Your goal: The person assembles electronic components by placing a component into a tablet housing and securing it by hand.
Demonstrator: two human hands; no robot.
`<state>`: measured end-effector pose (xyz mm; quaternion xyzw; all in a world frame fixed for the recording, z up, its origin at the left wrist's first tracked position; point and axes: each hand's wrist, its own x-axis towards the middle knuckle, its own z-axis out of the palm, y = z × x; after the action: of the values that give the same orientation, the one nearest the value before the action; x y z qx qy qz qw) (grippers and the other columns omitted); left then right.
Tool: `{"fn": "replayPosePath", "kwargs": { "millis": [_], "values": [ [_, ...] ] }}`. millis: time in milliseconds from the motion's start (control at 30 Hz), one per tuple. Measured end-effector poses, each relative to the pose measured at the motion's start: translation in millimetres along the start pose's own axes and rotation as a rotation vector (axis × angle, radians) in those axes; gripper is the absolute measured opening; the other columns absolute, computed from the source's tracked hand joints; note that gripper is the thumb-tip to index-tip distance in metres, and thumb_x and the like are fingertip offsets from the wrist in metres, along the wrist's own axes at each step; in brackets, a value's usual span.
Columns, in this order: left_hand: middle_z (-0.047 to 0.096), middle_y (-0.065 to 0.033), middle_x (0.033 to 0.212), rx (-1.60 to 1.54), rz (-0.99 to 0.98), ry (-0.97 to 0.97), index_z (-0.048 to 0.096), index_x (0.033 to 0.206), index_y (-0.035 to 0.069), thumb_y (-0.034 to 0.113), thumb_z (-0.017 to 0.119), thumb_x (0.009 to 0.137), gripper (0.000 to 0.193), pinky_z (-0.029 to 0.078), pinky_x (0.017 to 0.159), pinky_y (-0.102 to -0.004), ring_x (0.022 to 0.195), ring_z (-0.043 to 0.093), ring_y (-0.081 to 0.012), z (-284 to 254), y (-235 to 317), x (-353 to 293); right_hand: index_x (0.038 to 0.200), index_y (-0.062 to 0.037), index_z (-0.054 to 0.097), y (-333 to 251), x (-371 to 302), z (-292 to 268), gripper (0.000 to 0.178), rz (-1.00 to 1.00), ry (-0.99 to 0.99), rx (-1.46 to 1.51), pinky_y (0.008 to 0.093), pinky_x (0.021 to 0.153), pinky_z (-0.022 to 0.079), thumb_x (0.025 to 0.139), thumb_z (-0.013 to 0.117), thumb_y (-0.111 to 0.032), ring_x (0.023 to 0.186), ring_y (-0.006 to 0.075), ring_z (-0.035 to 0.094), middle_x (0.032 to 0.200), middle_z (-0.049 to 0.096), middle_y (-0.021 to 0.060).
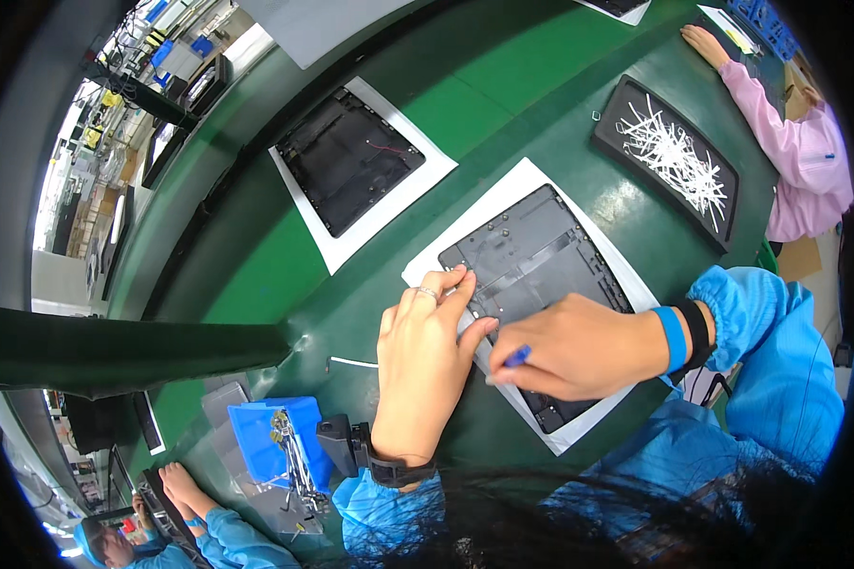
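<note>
A flat black casing panel (541,251) with small fittings along its edges lies on a white sheet (636,275) in front of me. My left hand (422,356) reaches over the panel's left edge, fingertips resting near the corner and thumb spread apart from them. Closed over the panel's lower middle is my right hand (579,349), gripping a slim blue tool (517,356); its working end is hidden under the fist. Near my left wrist, a thin white strip (353,362) lies on the green table.
Another black panel (351,156) on white paper lies farther off. At right, a black tray (612,142) holds many white strips. A blue bin (256,427) with metal parts stands lower left. One person in pink (807,152) and another in blue (228,536) sit nearby.
</note>
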<state>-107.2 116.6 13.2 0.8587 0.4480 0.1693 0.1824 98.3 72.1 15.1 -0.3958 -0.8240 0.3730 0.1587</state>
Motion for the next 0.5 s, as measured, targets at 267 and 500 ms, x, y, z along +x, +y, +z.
{"fn": "replayPosePath", "kwargs": {
  "millis": [267,500],
  "values": [
    [0.067,-0.0069,0.129,0.018,-0.004,-0.009,0.072,0.126,0.005,0.02,0.084,0.08,0.05,0.049,0.097,-0.0406,0.114,0.063,-0.03,2.9,8.9,6.1,0.099,-0.0081,0.055,-10.4,-62.3,22.5,0.015,-0.366,-0.106,-0.019,0.0377,0.063,0.056,0.095,0.061,-0.021,0.076,0.0236,0.067,0.084,0.057,0.0078],
    [0.062,-0.0089,0.136,0.275,-0.056,-0.023,0.063,0.134,0.005,0.016,0.081,0.082,0.056,0.047,0.101,-0.0428,0.118,0.062,-0.0315,1.3,29.7,-5.0,0.102,-0.011,0.066,2.6,-133.6,-16.0,0.013,-0.149,0.18,0.111,0.0354,0.056,0.052,0.096,0.067,-0.022,0.064,0.022,0.065,0.08,0.063,0.0035]
  ]
}}
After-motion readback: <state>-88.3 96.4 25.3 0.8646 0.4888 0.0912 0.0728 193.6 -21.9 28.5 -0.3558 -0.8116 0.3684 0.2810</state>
